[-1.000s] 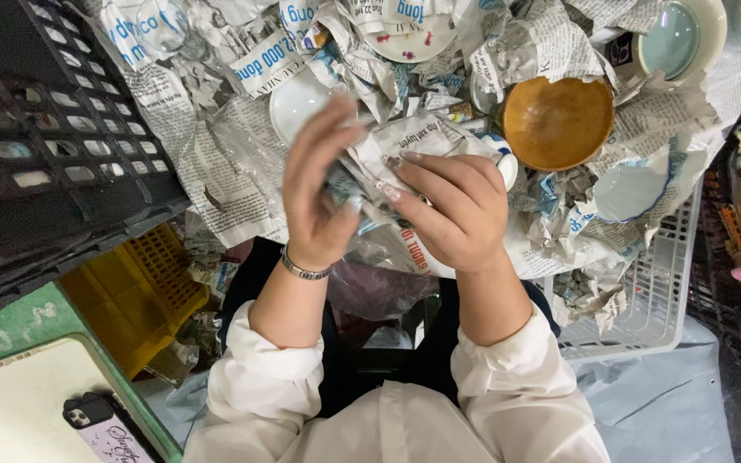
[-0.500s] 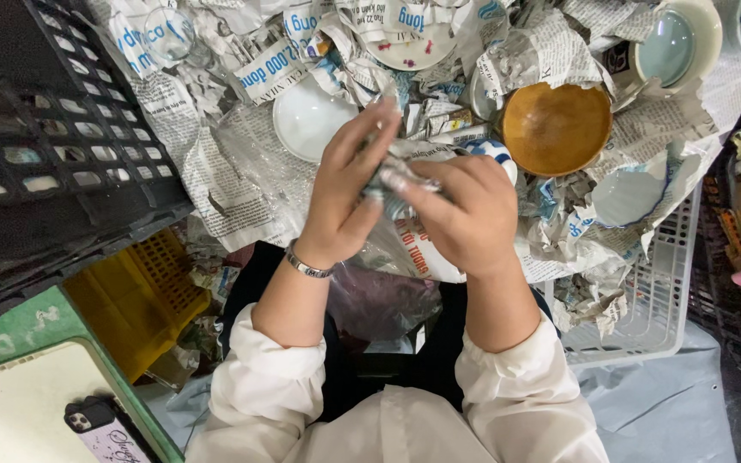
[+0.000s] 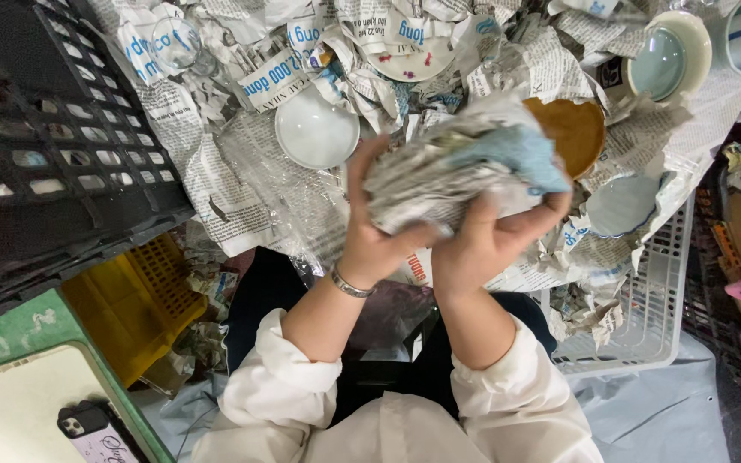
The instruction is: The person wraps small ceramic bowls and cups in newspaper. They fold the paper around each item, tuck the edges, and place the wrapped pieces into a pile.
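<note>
Head view: both hands, left hand (image 3: 370, 236) and right hand (image 3: 486, 240), closed around a newspaper-wrapped bundle (image 3: 456, 171) held above the paper-strewn pile, wrapping seemingly near complete, while a white dish (image 3: 316, 130), amber bowl (image 3: 578, 127) and pale cup (image 3: 662, 58) lay unwrapped.

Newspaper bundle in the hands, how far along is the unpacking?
Done: a white dish, an amber bowl and a pale blue cup lie bare on loose newspaper. In hand: left hand and right hand grip the crumpled newspaper bundle, contents hidden. Left: this bundle is still wrapped.
</note>
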